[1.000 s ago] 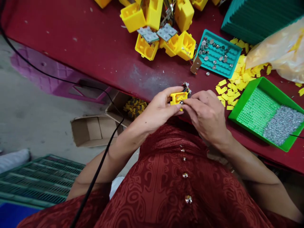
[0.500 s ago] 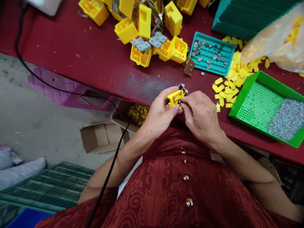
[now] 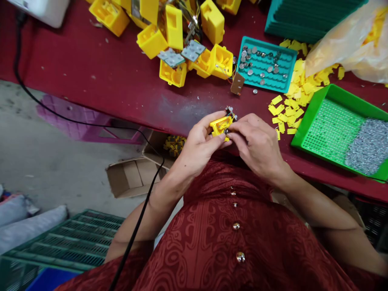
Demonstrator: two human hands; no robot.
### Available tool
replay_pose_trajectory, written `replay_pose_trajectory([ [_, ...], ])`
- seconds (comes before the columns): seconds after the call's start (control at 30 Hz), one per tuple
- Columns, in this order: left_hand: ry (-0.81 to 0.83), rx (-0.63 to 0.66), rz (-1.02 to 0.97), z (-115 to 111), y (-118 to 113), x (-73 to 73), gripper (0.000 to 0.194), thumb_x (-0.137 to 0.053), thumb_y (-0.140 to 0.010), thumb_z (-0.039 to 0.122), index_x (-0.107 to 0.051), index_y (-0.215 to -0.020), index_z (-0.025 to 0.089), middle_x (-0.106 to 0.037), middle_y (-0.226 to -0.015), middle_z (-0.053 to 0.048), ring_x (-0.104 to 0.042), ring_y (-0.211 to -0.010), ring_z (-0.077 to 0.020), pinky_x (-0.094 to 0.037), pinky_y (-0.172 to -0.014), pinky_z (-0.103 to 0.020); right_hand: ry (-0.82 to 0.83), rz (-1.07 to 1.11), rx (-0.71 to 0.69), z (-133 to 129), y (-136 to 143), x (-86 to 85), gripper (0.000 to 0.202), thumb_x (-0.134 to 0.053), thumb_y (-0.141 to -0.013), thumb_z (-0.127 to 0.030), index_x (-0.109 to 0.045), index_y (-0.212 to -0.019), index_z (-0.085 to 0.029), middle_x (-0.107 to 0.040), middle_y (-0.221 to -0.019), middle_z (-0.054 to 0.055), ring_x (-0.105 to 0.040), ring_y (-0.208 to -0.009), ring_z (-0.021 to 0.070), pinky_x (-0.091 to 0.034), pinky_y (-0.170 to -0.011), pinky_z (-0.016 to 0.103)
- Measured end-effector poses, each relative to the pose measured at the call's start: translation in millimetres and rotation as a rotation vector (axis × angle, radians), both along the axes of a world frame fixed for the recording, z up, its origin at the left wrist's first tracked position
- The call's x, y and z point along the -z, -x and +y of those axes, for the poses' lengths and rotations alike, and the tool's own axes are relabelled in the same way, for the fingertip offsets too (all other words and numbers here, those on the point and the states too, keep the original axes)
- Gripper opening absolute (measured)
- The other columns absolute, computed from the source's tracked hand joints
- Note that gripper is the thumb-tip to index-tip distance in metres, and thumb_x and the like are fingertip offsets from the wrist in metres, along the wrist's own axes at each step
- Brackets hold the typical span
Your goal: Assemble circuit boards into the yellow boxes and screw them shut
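My left hand (image 3: 201,141) is closed around a small yellow plastic housing (image 3: 218,124), its open side facing up. A small circuit board with wires (image 3: 230,113) sticks out past the housing's far edge. My right hand (image 3: 257,145) pinches at the near right corner of the housing, thumb and forefinger together. Between these fingertips and my left thumb shows a small dark, shiny round piece (image 3: 226,131), which looks like a button cell and is partly hidden. Both hands are over the table's front edge, close to my body.
More yellow housings (image 3: 172,73) with boards and wires stand at the back. A teal tray (image 3: 266,83) holds button cells. Loose yellow covers (image 3: 292,109) lie beside a green basket (image 3: 318,121) of screws (image 3: 368,145). A black cable (image 3: 91,122) hangs across the left, above cardboard boxes (image 3: 129,178).
The view has shifted slightly. My right fingertips stay at the housing's corner, and the dark round piece now shows a little lower against it. My left hand keeps its hold.
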State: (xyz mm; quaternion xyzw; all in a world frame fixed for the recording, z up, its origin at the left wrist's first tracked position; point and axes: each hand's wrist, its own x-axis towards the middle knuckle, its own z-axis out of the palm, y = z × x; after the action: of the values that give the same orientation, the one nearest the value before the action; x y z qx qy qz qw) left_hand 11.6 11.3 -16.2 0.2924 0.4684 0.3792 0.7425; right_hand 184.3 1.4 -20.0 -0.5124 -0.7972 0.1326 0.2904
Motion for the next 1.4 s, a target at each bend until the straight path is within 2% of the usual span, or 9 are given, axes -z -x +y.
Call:
replay_pose_trajectory([
  [0.27, -0.044, 0.018, 0.06, 3, -2, 1.9, 0.057, -0.077, -0.071, 0.014, -0.067, -0.127, 0.022, -0.073, -0.134, -0.007, -0.069, -0.122, -0.0225, -0.059, -0.1, -0.031, 0.104, 0.001, 0.05, 1, 3, -4.2, 0.012, -0.063, -0.096, -0.013, -0.074, -0.097, -0.019, -0.072, -0.094, 0.007, -0.066, -0.088, 0.0208, -0.055, -0.08, 0.036],
  [0.5, 0.043, -0.005, -0.038, 10, -1, -5.0, 0.046, -0.085, -0.074, 0.024, -0.067, -0.116, 0.019, -0.078, -0.107, -0.003, -0.078, -0.091, -0.0181, -0.064, -0.077, -0.026, 0.037, 0.18, 0.167, 3, -21, -24.8, 0.013, -0.068, -0.098, -0.024, -0.078, -0.106, -0.022, -0.075, -0.099, 0.005, -0.068, -0.086, 0.0169, -0.056, -0.077, 0.033],
  [0.7, 0.001, 0.025, 0.011, 8, -2, -9.2, 0.051, -0.092, -0.074, 0.028, -0.066, -0.117, 0.02, -0.079, -0.11, -0.006, -0.081, -0.087, -0.0184, -0.064, -0.07, -0.023, 0.094, 0.309, 0.281, 2, -32, -10.5, 0.015, -0.067, -0.099, -0.032, -0.077, -0.104, -0.021, -0.075, -0.097, 0.007, -0.069, -0.086, 0.0184, -0.057, -0.075, 0.034],
  [0.8, -0.007, 0.022, -0.005, 5, -3, -13.4, 0.049, -0.092, -0.074, 0.026, -0.066, -0.116, 0.021, -0.079, -0.106, -0.005, -0.081, -0.084, -0.0185, -0.062, -0.064, -0.021, 0.268, 0.517, 0.269, 6, -27, 1.4, 0.027, -0.069, -0.099, -0.047, -0.076, -0.102, -0.021, -0.075, -0.089, 0.004, -0.066, -0.072, 0.0134, -0.054, -0.063, 0.028],
  [0.9, 0.005, 0.052, -0.025, 4, -2, -14.3, 0.051, -0.092, -0.073, 0.028, -0.066, -0.115, 0.02, -0.081, -0.103, -0.005, -0.082, -0.082, -0.0193, -0.061, -0.06, -0.021, 0.662, 0.809, 0.143, 15, -24, 5.8, 0.05, -0.069, -0.094, -0.068, -0.073, -0.091, -0.018, -0.071, -0.078, 0.003, -0.061, -0.06, 0.0103, -0.05, -0.052, 0.023],
  [0.97, 0.017, 0.077, -0.024, 4, -1, -12.1, 0.053, -0.092, -0.072, 0.03, -0.065, -0.116, 0.019, -0.081, -0.102, -0.006, -0.082, -0.083, -0.02, -0.062, -0.06, -0.022, 0.885, 0.966, 0.075, 21, -25, 4.0, 0.056, -0.077, -0.085, -0.072, -0.069, -0.087, -0.017, -0.07, -0.077, 0.003, -0.061, -0.06, 0.0098, -0.051, -0.051, 0.022],
  [1.03, 0.032, 0.073, -0.024, 5, 1, -8.4, 0.053, -0.092, -0.073, 0.03, -0.064, -0.117, 0.019, -0.081, -0.104, -0.006, -0.082, -0.084, -0.0194, -0.062, -0.063, -0.022, 0.954, 1.036, 0.065, 24, -26, 0.2, 0.054, -0.087, -0.077, -0.067, -0.066, -0.086, -0.018, -0.068, -0.075, 0.001, -0.061, -0.06, 0.0092, -0.053, -0.053, 0.023],
  [1.27, 0.13, -0.019, -0.182, 5, -5, -0.4, 0.042, -0.084, -0.071, 0.018, -0.067, -0.108, 0.02, -0.078, -0.099, 0.0, -0.077, -0.082, -0.0145, -0.064, -0.075, -0.026, 0.354, 0.689, 0.192, 6, -3, -18.2, 0.028, -0.075, -0.095, -0.049, -0.065, -0.092, -0.023, -0.068, -0.078, -0.001, -0.063, -0.063, 0.0116, -0.054, -0.058, 0.027],
  [1.4, 0.211, -0.059, -0.292, 6, 2, -4.4, 0.036, -0.075, -0.065, 0.01, -0.072, -0.1, 0.02, -0.077, -0.091, 0.002, -0.072, -0.084, -0.0146, -0.064, -0.085, -0.029, 0.135, 0.298, 0.096, -6, 6, -25.9, 0.016, -0.064, -0.102, -0.04, -0.072, -0.098, -0.027, -0.073, -0.09, 0.004, -0.068, -0.08, 0.0182, -0.058, -0.076, 0.036],
])
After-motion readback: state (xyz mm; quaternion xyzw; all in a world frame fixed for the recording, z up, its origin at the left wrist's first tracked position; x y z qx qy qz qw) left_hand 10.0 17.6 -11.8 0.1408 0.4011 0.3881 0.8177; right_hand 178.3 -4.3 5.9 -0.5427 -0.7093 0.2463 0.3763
